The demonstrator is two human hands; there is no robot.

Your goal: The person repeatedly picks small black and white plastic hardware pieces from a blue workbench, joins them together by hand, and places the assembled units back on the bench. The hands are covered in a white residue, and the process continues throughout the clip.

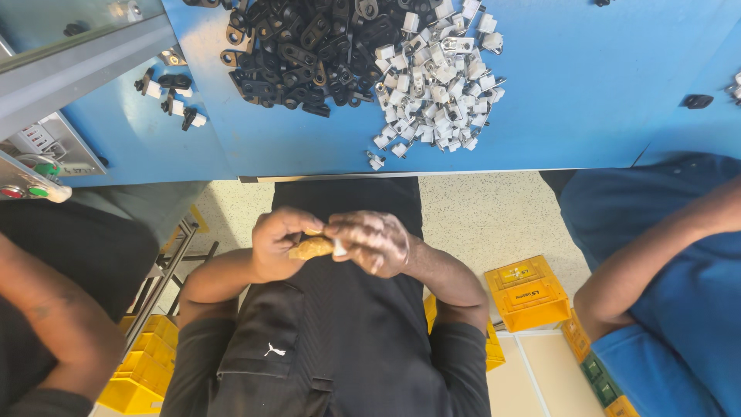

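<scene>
Both hands are meeting over the lap, just below the near edge of the blue workbench [602, 116]. Left hand [279, 241] is curling nearly shut, fingers pinching the left end of a small golden-brown lumpy piece [312, 248], prob. food, can't tell exactly. Right hand [377, 241] is also closing narrow, fingertips gripping the piece's right end, w/ a small white bit [340, 247] showing betw. thumb and fingers. Piece's long axis is running left-right, roughly parallel to the workbench edge, and it's lying approx. level.

On the workbench, straight ahead of the hands, a heap of black metal link-shaped parts [301, 46] is sitting just left of a heap of small white plastic clips [440, 77], the two touching. Yellow plastic crates [529, 292] are resting on the floor below the workbench, right of the hands.
</scene>
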